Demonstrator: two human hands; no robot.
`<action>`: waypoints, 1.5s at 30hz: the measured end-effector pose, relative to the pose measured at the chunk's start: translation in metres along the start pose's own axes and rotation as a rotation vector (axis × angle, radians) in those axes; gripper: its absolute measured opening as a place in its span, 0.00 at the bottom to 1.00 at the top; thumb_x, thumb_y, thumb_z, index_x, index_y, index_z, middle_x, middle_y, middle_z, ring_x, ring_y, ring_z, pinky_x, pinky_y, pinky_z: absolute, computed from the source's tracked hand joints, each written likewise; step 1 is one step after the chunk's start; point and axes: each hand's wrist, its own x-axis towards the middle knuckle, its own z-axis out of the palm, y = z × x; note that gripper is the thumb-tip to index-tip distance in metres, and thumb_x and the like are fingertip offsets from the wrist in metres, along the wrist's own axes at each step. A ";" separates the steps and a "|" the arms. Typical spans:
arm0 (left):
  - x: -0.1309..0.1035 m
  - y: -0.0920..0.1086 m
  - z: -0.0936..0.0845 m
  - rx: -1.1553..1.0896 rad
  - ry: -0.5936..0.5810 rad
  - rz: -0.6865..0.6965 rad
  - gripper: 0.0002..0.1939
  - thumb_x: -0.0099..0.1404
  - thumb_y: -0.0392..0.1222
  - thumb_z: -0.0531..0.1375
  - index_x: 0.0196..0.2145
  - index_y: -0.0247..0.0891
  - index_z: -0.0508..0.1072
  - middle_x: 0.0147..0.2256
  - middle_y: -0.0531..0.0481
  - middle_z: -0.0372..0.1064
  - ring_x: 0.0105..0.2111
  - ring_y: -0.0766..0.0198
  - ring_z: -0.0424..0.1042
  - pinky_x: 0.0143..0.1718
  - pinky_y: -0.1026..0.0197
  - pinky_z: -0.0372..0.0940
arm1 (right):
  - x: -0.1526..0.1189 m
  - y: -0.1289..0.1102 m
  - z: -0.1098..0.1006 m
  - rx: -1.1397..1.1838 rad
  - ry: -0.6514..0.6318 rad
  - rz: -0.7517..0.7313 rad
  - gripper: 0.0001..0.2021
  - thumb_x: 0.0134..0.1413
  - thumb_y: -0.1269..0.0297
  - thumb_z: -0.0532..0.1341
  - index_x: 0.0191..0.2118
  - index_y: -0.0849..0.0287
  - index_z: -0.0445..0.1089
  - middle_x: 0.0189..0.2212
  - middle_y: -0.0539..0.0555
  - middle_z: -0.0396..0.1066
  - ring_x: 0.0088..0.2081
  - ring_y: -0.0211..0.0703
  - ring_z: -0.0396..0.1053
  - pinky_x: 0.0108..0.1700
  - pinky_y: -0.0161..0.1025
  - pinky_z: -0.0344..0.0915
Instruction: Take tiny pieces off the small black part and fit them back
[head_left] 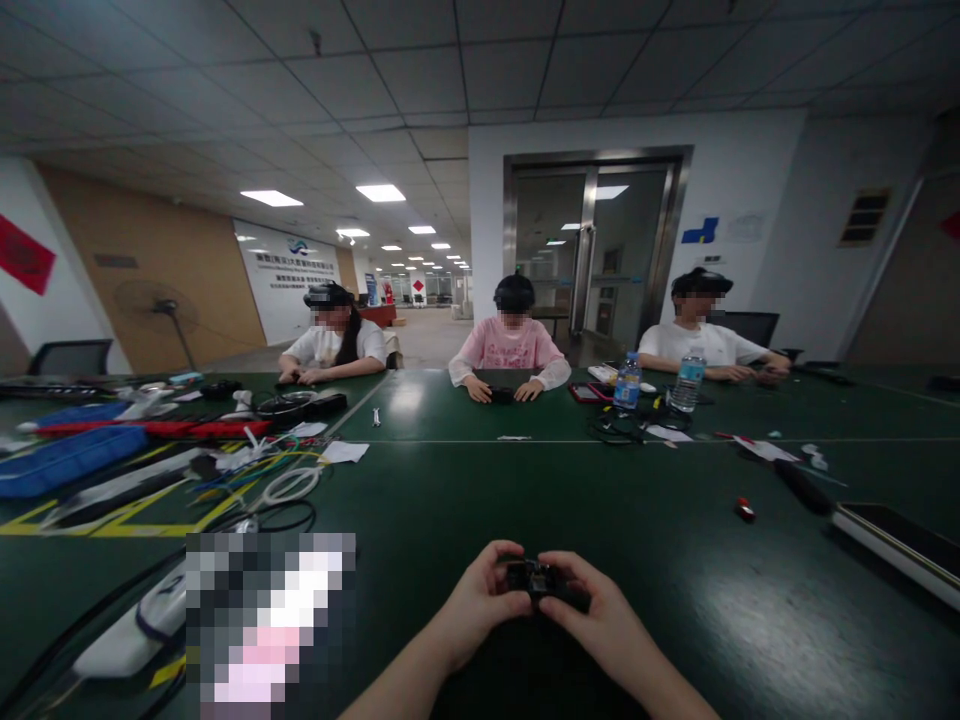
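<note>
Between my two hands, just over the green table (pixel 420 510), is a small black device (pixel 541 578) with some shiny detail on its middle. My left hand (pixel 487 595) grips its left end, thumb below and fingers curled over the top. On the other end, my right hand (pixel 589 598) is closed in the same way, thumb along the near side. The fingers cover both ends of the device, and its exact kind is too small and dark to make out.
Left are cables (pixel 289 487), blue trays (pixel 71 460) and a white power strip (pixel 124 640). Two bottles (pixel 628 385) stand beyond the middle. A small red object (pixel 744 509) and a dark flat case (pixel 900 550) lie right. Three people wearing headsets sit across the table.
</note>
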 end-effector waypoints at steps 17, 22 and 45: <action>-0.002 0.002 0.003 -0.011 -0.001 0.007 0.25 0.48 0.32 0.67 0.41 0.38 0.61 0.35 0.51 0.71 0.33 0.67 0.70 0.36 0.64 0.61 | -0.004 -0.005 0.002 -0.084 -0.050 -0.093 0.10 0.44 0.68 0.63 0.36 0.50 0.73 0.40 0.51 0.71 0.45 0.50 0.67 0.46 0.44 0.62; -0.001 0.000 0.001 -0.052 -0.021 0.013 0.28 0.48 0.32 0.67 0.44 0.39 0.60 0.37 0.50 0.70 0.34 0.66 0.71 0.37 0.63 0.61 | -0.004 -0.009 0.002 -0.145 -0.049 -0.091 0.10 0.44 0.68 0.62 0.36 0.51 0.73 0.40 0.52 0.71 0.44 0.50 0.67 0.45 0.43 0.63; -0.005 0.005 0.000 -0.006 0.032 -0.005 0.29 0.53 0.32 0.63 0.50 0.39 0.55 0.45 0.41 0.68 0.42 0.56 0.71 0.43 0.54 0.62 | 0.009 0.009 -0.027 0.560 0.321 0.142 0.22 0.34 0.60 0.71 0.41 0.51 0.71 0.39 0.50 0.73 0.46 0.48 0.66 0.46 0.43 0.63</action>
